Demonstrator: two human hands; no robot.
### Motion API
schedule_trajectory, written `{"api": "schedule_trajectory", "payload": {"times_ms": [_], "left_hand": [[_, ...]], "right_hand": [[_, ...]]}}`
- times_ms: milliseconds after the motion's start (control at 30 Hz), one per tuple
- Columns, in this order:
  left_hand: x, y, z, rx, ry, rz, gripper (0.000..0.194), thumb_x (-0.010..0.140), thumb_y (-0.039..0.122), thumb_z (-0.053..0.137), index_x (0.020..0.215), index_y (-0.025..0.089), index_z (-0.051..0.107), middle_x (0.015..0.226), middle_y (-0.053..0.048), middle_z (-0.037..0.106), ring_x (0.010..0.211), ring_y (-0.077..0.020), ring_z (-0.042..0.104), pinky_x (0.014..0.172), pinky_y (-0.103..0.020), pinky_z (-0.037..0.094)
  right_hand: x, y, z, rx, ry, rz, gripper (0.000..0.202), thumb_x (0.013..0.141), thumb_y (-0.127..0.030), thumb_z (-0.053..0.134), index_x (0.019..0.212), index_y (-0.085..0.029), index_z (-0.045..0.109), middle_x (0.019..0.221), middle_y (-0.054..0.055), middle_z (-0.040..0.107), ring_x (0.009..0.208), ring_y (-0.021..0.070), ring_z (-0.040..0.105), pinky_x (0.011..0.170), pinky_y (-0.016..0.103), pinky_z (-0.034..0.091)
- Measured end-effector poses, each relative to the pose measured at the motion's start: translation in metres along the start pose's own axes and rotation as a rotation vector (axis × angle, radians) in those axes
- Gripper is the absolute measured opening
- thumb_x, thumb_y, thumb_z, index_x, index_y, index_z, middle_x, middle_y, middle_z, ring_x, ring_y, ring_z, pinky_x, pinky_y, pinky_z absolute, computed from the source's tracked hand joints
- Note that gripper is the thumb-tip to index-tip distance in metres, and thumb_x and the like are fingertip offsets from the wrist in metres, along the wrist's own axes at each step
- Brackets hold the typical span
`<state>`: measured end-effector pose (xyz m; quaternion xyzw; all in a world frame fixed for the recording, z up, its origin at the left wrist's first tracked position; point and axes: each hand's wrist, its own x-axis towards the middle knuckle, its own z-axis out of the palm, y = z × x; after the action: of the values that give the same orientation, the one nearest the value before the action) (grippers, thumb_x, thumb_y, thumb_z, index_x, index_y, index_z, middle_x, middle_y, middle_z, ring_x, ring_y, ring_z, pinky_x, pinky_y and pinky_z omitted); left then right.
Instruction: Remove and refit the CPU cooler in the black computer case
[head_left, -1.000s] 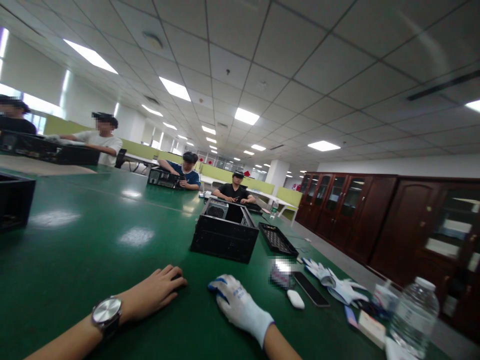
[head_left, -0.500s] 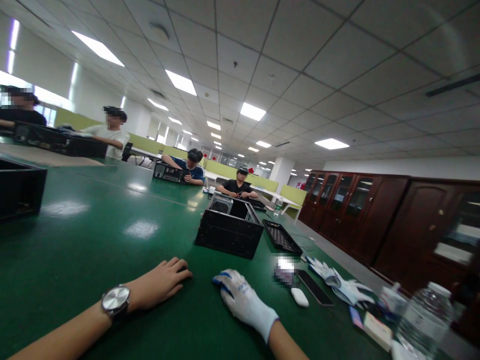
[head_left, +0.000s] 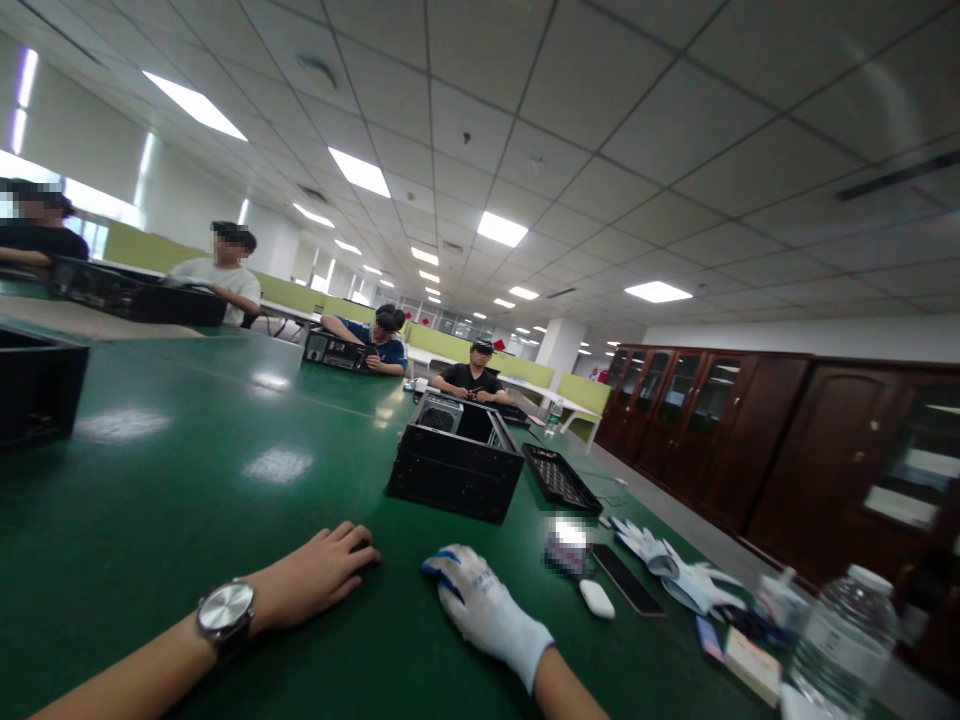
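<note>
Two hands are resting on the green table [head_left: 225,500]. The left hand [head_left: 322,575] is bare and lying palm down, its fingers relaxed, slightly parted and gripping nothing; one watch [head_left: 226,610] is circling that wrist. The right hand [head_left: 480,605] is wearing one white glove with blue fingertips, its fingers loosely bent and unclenched, though I can't tell what its hidden palm is touching. Blue printing is showing on the glove's back, too blurred to read.

The nearest open black computer case [head_left: 454,470] is sitting beyond both hands, touched by neither. I'm counting at least three more cases: one at the left edge [head_left: 37,390], one long dark one at far left [head_left: 139,292], and one by a person in blue [head_left: 334,350]. Four people are sitting across the room, this one included. One black tray-like panel [head_left: 561,478] is lying just beside the nearest case.

Over to the right, one phone [head_left: 628,580] is lying near one small white rounded item [head_left: 597,599]. Loose white gloves [head_left: 679,570] are spreading beyond them; I can't be sure how many. One small pale box [head_left: 752,664] is lying beside one big clear bottle [head_left: 844,640], whose label I'm not managing to read.
</note>
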<state>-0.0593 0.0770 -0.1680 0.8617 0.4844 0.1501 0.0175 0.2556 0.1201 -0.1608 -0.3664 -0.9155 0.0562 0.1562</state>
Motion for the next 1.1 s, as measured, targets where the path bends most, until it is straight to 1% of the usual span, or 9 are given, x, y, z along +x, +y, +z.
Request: {"api": "schedule_trajectory", "payload": {"times_ms": [100,300,433,500,600,700,867,1000,1100], "left_hand": [[0.000,0.001,-0.002,-0.012,-0.003,0.001,0.041,0.102,0.022,0.051,0.140,0.034,0.062,0.144,-0.011,0.059,0.128,-0.0343,0.059,0.109,-0.058,0.047],[-0.001,0.008,-0.008,0.000,-0.038,-0.018,0.040,0.104,0.023,0.048,0.141,0.032,0.062,0.146,-0.012,0.058,0.130,-0.0351,0.058,0.111,-0.059,0.047],[-0.001,0.009,-0.010,0.000,-0.048,-0.020,0.041,0.104,0.022,0.048,0.141,0.031,0.061,0.147,-0.012,0.057,0.131,-0.0339,0.057,0.112,-0.058,0.046],[-0.001,0.008,-0.009,-0.007,-0.045,-0.015,0.041,0.104,0.023,0.047,0.142,0.031,0.061,0.147,-0.012,0.057,0.131,-0.0335,0.056,0.112,-0.058,0.046],[-0.001,0.006,-0.008,-0.009,-0.039,-0.014,0.041,0.104,0.023,0.047,0.142,0.032,0.061,0.146,-0.012,0.057,0.130,-0.0339,0.057,0.110,-0.058,0.047],[-0.002,0.003,-0.005,-0.011,-0.030,-0.009,0.042,0.103,0.024,0.049,0.142,0.033,0.061,0.147,-0.012,0.057,0.129,-0.0343,0.057,0.110,-0.058,0.047],[-0.002,0.004,-0.006,-0.035,-0.037,-0.017,0.041,0.104,0.025,0.047,0.141,0.033,0.061,0.147,-0.011,0.057,0.132,-0.0338,0.056,0.112,-0.057,0.046],[-0.004,0.005,-0.011,-0.059,-0.090,-0.046,0.041,0.105,0.027,0.044,0.142,0.033,0.059,0.151,-0.011,0.054,0.136,-0.0342,0.053,0.116,-0.059,0.042],[-0.003,0.003,-0.009,-0.077,-0.096,-0.045,0.040,0.106,0.030,0.043,0.141,0.035,0.059,0.151,-0.008,0.054,0.139,-0.0338,0.050,0.118,-0.059,0.040]], "right_hand": [[0.000,-0.002,0.000,-0.024,0.003,0.005,0.041,0.103,-0.027,0.053,0.143,-0.028,0.062,0.147,0.009,0.060,0.137,0.0265,0.055,0.121,0.045,0.041],[0.001,-0.006,-0.001,0.009,-0.009,0.013,0.041,0.104,-0.026,0.050,0.142,-0.026,0.063,0.145,0.009,0.062,0.136,0.0237,0.056,0.121,0.038,0.040],[-0.003,-0.007,-0.021,-0.038,-0.052,0.043,0.045,0.102,-0.032,0.054,0.146,-0.029,0.061,0.150,0.009,0.059,0.141,0.0274,0.053,0.122,0.043,0.038],[-0.008,-0.004,-0.037,-0.059,-0.084,0.126,0.052,0.095,-0.039,0.064,0.147,-0.029,0.062,0.149,0.010,0.061,0.139,0.0309,0.054,0.120,0.045,0.039],[-0.019,0.001,-0.062,-0.052,-0.156,0.287,0.071,0.075,-0.047,0.083,0.143,-0.031,0.067,0.145,0.011,0.064,0.133,0.0358,0.060,0.113,0.046,0.047],[-0.024,0.004,-0.075,-0.030,-0.187,0.354,0.075,0.063,-0.041,0.090,0.135,-0.033,0.072,0.137,0.009,0.069,0.122,0.0349,0.068,0.102,0.042,0.054],[-0.019,0.003,-0.070,0.021,-0.223,0.352,0.055,0.065,-0.021,0.086,0.118,-0.033,0.080,0.117,0.003,0.077,0.106,0.0272,0.073,0.092,0.034,0.058],[-0.015,0.003,-0.061,-0.040,-0.224,0.331,0.060,0.064,-0.024,0.089,0.122,-0.034,0.078,0.119,0.004,0.076,0.107,0.0291,0.073,0.091,0.036,0.058],[-0.016,0.002,-0.058,-0.062,-0.210,0.344,0.068,0.062,-0.026,0.091,0.128,-0.036,0.076,0.122,0.005,0.075,0.105,0.0302,0.073,0.085,0.036,0.060]]}}
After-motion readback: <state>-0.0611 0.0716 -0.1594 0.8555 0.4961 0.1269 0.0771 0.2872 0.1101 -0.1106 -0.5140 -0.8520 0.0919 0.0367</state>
